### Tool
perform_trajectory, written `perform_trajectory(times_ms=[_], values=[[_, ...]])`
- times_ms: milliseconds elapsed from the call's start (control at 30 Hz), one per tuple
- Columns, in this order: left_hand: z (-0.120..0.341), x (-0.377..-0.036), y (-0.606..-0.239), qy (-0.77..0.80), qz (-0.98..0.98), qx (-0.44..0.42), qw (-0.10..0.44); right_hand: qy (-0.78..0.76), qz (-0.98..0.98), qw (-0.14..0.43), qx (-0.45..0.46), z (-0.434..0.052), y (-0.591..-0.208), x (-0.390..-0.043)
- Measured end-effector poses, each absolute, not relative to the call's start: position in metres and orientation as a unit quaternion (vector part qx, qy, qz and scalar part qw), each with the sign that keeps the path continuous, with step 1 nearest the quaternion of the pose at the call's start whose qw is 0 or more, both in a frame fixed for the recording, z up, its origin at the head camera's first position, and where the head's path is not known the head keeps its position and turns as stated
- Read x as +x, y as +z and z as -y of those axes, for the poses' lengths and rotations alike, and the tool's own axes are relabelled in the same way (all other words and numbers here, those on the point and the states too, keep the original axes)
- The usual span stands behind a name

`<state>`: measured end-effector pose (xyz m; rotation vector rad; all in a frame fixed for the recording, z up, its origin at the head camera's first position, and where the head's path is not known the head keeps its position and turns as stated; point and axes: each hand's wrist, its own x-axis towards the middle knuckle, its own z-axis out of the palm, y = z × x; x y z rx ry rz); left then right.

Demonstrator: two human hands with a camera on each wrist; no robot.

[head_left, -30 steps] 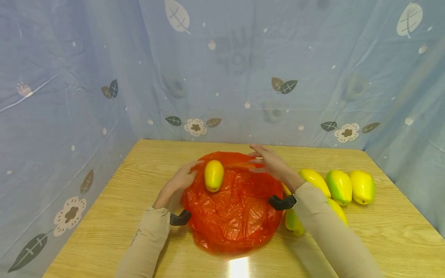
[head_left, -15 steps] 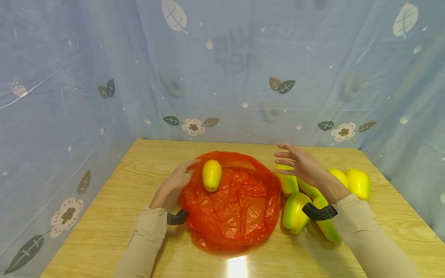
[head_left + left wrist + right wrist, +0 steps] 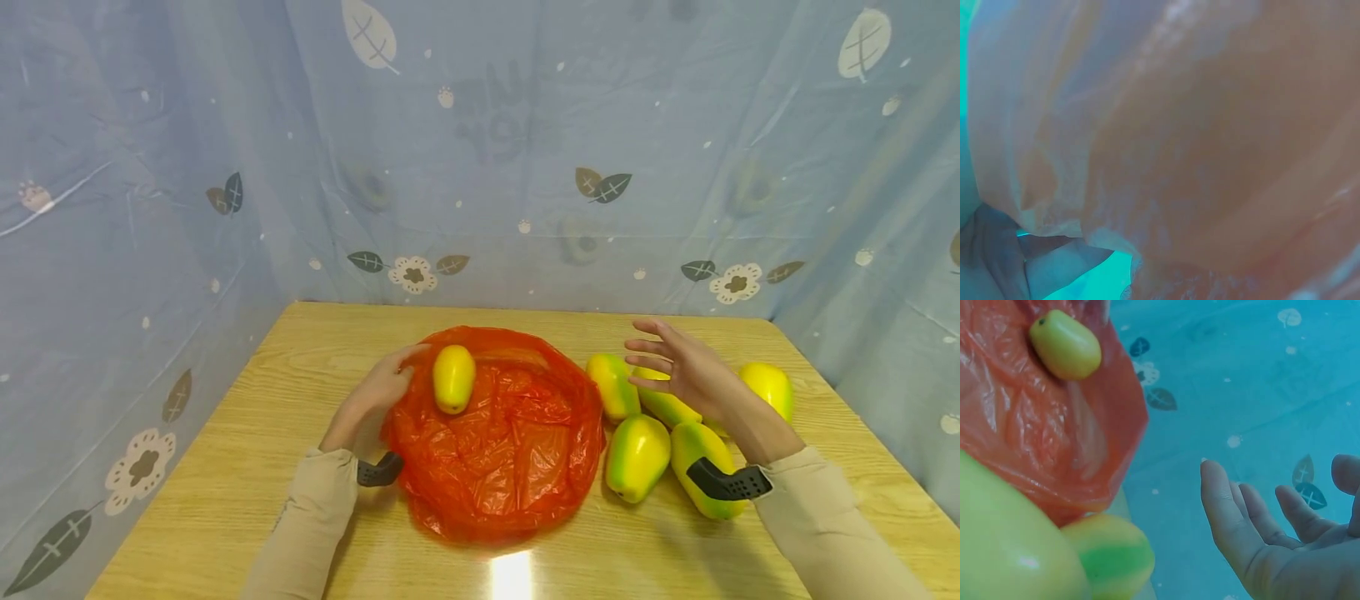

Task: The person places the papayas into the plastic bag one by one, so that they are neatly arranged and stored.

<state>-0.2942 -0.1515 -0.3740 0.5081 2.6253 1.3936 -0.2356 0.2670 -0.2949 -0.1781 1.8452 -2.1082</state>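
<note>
A red plastic bag [image 3: 495, 467] lies spread with its mouth open. In it sits one yellow fruit [image 3: 453, 379], shaped like a papaya, with a dark spot at one end. At the bag's left edge my left hand [image 3: 378, 387] pinches the rim; in the left wrist view the film covers part of the fingers. My right hand [image 3: 686, 367] hovers over the fruits at the right, fingers spread and holding nothing. Below it lie several yellow-green fruits, among them a front one [image 3: 637, 458] and one close to the bag [image 3: 612, 386].
The wooden table [image 3: 247, 467] reaches back to a blue patterned curtain [image 3: 480, 167], which also hangs along both sides. Farther right, another yellow fruit [image 3: 768, 390] shows behind my right forearm.
My right hand has moved right, from above the bag to above the loose fruits. My left hand stays at the bag's rim, and the fruit in the bag has kept its place.
</note>
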Motion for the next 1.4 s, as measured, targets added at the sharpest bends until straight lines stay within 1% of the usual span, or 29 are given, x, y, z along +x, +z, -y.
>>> perform_trajectory(times_ms=[200,400,567,867,1167,1400], values=[[0.154,-0.294,-0.372,0.459,-0.871,0.166,0.062,-0.729,-0.660,0.168,-0.069,-0.281,-0.298,-0.227],[0.154,-0.296,-0.370,0.461,-0.869,0.173,0.050,-0.753,-0.626,0.173,-0.103,-0.298,-0.302,-0.220],[0.153,-0.296,-0.370,0.458,-0.872,0.169,0.045,-0.753,-0.628,0.169,-0.102,-0.315,-0.304,-0.214],[0.154,-0.297,-0.372,0.445,-0.878,0.178,0.015,-0.767,-0.610,0.168,-0.105,-0.356,-0.313,-0.199],[0.150,-0.296,-0.374,0.453,-0.875,0.166,0.035,-0.807,-0.541,0.203,-0.126,-0.383,-0.333,-0.177],[0.147,-0.294,-0.377,0.458,-0.874,0.156,0.044,-0.792,-0.563,0.215,-0.097,-0.399,-0.345,-0.165]])
